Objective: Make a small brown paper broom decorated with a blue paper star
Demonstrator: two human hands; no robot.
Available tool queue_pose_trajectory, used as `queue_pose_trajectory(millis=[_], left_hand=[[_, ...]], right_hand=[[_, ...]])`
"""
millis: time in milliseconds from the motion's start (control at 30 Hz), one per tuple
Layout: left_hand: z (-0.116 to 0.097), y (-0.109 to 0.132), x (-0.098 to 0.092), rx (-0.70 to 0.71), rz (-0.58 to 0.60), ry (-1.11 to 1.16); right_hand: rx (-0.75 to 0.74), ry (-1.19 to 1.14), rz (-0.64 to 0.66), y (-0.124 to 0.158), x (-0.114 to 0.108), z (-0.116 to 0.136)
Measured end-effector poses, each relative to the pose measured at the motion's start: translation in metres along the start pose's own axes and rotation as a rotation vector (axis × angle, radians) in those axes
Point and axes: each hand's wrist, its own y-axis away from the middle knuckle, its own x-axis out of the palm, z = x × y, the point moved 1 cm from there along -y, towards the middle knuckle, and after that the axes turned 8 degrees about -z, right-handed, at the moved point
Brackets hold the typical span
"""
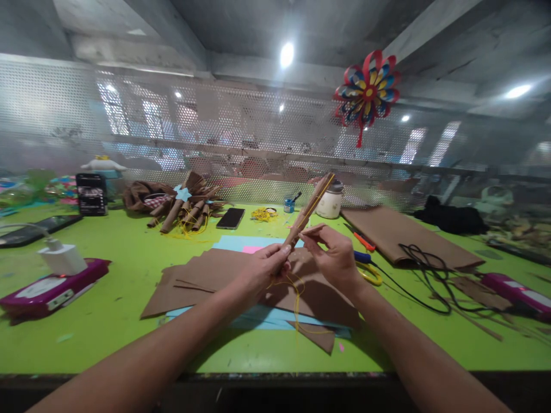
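My left hand (272,261) is closed around the lower end of a narrow brown paper roll (313,202), which tilts up and to the right. Yellow string (297,301) runs along the roll and dangles in loose loops below my fingers. Close beside the roll, my right hand (332,249) is closed with thumb and fingertips pinched together; what lies between them is too small to make out. Beneath both hands, several brown paper sheets (232,265) are spread over light blue paper (258,319).
Finished-looking brown rolls (189,209) lie at the back left near a phone (231,218). A jar (330,202), orange-handled cutter (364,241), folded brown paper (400,232) and black cable (430,281) are right. Purple power strips (55,289) sit at both sides.
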Motion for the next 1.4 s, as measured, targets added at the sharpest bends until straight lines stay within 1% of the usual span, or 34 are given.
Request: queue_pose_trajectory(millis=[133, 400, 667, 967, 1167, 1400], left_hand=[[0.001, 0.0, -0.001, -0.01, 0.009, -0.007], [0.001, -0.001, -0.002, 0.032, 0.019, -0.03], [0.003, -0.003, -0.002, 0.024, 0.048, -0.047], [0.002, -0.002, 0.0, 0.049, 0.064, -0.078], [0.002, -0.001, 0.0, 0.044, 0.043, -0.091], [0.003, -0.003, -0.001, 0.065, 0.043, -0.121]], right_hand=[[-0.139, 0.103, -0.009, 0.002, 0.001, 0.002], [-0.276, 0.227, 0.023, 0.008, 0.006, 0.004], [-0.309, 0.266, -0.047, 0.01, 0.009, 0.006], [-0.32, 0.282, -0.06, 0.013, 0.01, 0.003], [-0.309, 0.299, -0.048, 0.013, 0.013, -0.001], [-0.291, 0.3, -0.066, 0.013, 0.013, 0.004]])
